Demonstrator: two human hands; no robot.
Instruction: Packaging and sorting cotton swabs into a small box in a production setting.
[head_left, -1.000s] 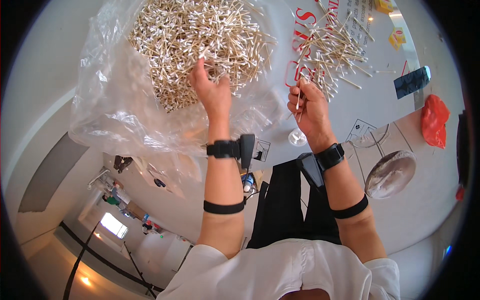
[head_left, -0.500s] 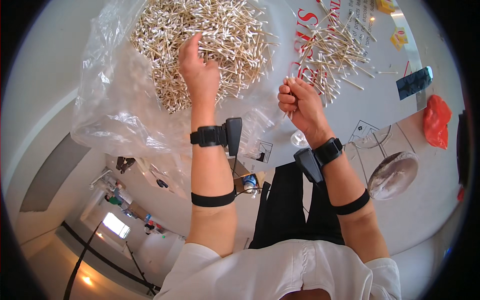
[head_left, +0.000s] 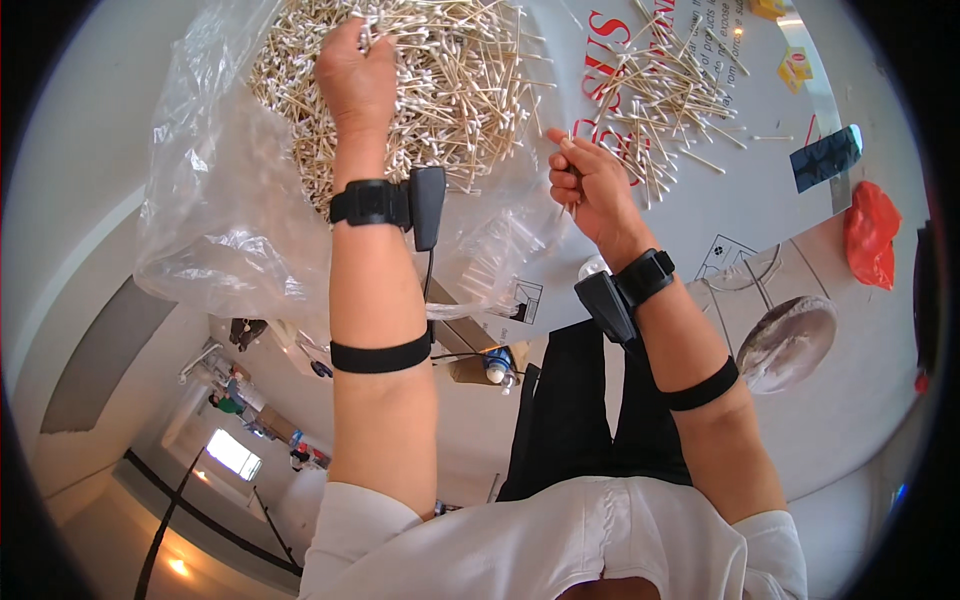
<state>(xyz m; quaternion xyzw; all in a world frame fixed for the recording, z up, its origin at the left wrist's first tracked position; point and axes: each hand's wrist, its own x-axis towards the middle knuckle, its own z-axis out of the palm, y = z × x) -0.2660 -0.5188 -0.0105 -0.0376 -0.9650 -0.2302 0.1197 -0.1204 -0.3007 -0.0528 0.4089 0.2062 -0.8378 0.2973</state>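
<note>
over the upper-left part of the large heap of cotton swabs (head_left: pixel 455 100), the left hand (head_left: pixel 357 85) is positioned farther up and left than half a second earlier. its fingertips are set among the swabs; thumb and forefinger are seen slightly parted, but whether any swab is gripped cannot be told. the right hand (head_left: pixel 592 190) is shifted slightly up and left, near the loose pile (head_left: pixel 670 95); its fingers are kept curled around the held swabs (head_left: pixel 571 208).

two groups of swabs are laid out on the table (head_left: pixel 750 205): the heap, bordered at left and below by one clear plastic bag (head_left: pixel 205 235), and the loose pile to its right. one stray swab (head_left: pixel 772 138) is found apart. two yellow packets (head_left: pixel 795 70), one dark packet (head_left: pixel 826 160) and one red bag (head_left: pixel 870 235) are located at far right. two wrist units (head_left: pixel 372 203) are worn, one per arm.

the heap and one yellow packet are cut off by the upper edge. one clear round container (head_left: pixel 593 266) is partly covered by the right wrist unit. the held swabs are mostly hidden and cannot be counted.
</note>
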